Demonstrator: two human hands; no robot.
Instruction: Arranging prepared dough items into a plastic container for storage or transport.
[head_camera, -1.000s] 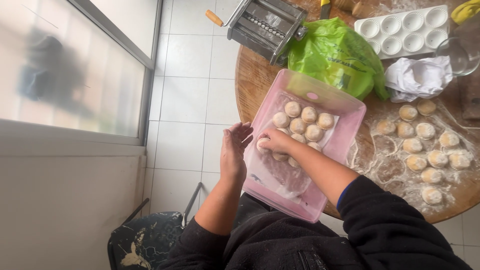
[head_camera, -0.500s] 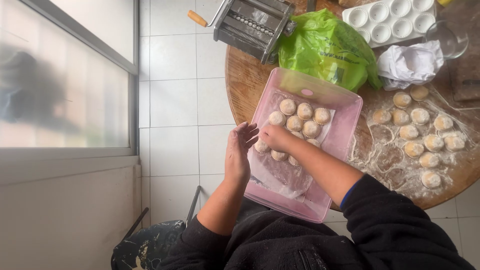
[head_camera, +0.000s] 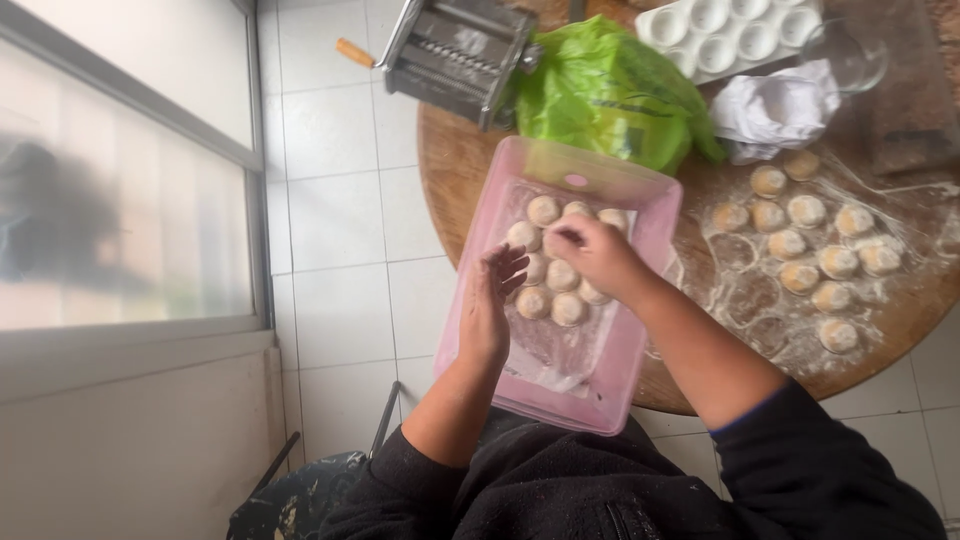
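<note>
A pink plastic container (head_camera: 600, 178) lined with clear film rests on the near edge of a round wooden table (head_camera: 455, 165), overhanging it. Several pale round dough balls (head_camera: 568, 309) lie inside. My right hand (head_camera: 592, 255) reaches into the container, its fingertips pinching at a dough ball among the others. Beside it, at the container's left side, my left hand (head_camera: 490, 305) is held flat and upright with fingers apart, holding nothing.
More dough balls (head_camera: 800, 245) lie on floured film to the right. Behind the container are a green plastic bag (head_camera: 610, 95), a metal pasta machine (head_camera: 455, 52), a white moulded tray (head_camera: 735, 32), a crumpled white bag (head_camera: 775, 110) and a glass bowl (head_camera: 850, 55). White floor tiles and a window lie left.
My right hand has moved farther into the container, from its near-left part to the dough balls toward the far end. The left hand stays at the container's left side.
</note>
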